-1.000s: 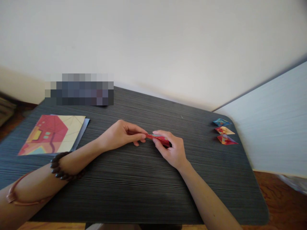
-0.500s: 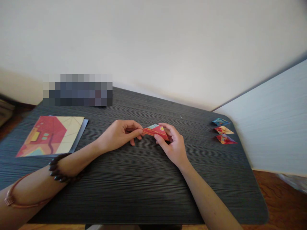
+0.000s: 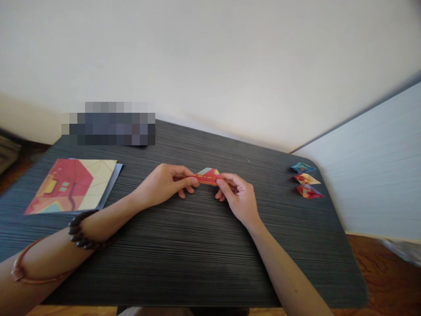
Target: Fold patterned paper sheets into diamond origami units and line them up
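Observation:
A small folded piece of origami paper (image 3: 208,176), red with a pale blue patch and a yellow dot, is held just above the table. My left hand (image 3: 171,182) pinches its left corner between thumb and fingers. At the right corner, my right hand (image 3: 239,193) grips it with the thumb on the near side and the index finger behind. The paper's peak points away from me, and its long straight edge faces me. Both corners are partly hidden under my fingertips.
A stack of printed paper sheets (image 3: 74,184) lies on the dark table (image 3: 184,263) at left. Behind it is a pixelated, unrecognisable object (image 3: 112,127). Along the right side sit three folded paper pieces: blue (image 3: 302,167), cream-orange (image 3: 307,178) and red (image 3: 309,191). A wall borders the far edge.
My right thumb and index finger have shifted to the paper's right corner, away from its upper side. The paper is now turned more level between both hands. The left hand stays pinched.

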Demonstrator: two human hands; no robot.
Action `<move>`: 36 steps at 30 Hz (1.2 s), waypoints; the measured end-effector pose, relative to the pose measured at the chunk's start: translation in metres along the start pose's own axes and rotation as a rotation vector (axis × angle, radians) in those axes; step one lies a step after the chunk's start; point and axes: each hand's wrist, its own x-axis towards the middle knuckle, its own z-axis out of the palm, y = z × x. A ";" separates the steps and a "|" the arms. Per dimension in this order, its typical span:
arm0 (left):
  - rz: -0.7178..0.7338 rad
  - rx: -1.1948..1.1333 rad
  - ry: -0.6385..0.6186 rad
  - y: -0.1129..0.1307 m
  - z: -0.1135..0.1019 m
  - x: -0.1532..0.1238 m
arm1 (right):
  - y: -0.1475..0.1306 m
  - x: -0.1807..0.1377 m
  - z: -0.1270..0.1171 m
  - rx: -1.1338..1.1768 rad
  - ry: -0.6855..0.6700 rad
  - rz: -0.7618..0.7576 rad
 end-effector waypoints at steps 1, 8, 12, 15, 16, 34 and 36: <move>-0.006 -0.014 0.008 0.000 0.000 0.000 | 0.001 0.000 0.000 0.037 0.013 0.013; -0.057 -0.156 0.093 0.000 0.000 0.000 | 0.002 0.001 -0.001 0.147 0.001 0.137; -0.059 -0.170 0.088 0.000 0.000 0.000 | 0.000 0.000 -0.001 0.125 -0.006 0.126; -0.065 -0.171 0.077 -0.001 -0.001 0.000 | -0.001 -0.001 -0.001 0.071 -0.004 0.077; -0.067 -0.165 0.071 -0.002 -0.001 0.000 | -0.001 -0.002 -0.002 0.057 -0.006 0.068; -0.066 -0.159 0.092 0.000 -0.002 0.000 | -0.001 -0.003 -0.004 0.228 -0.015 0.078; -0.064 -0.170 0.092 0.000 -0.002 0.000 | -0.002 -0.003 -0.003 0.173 -0.007 0.065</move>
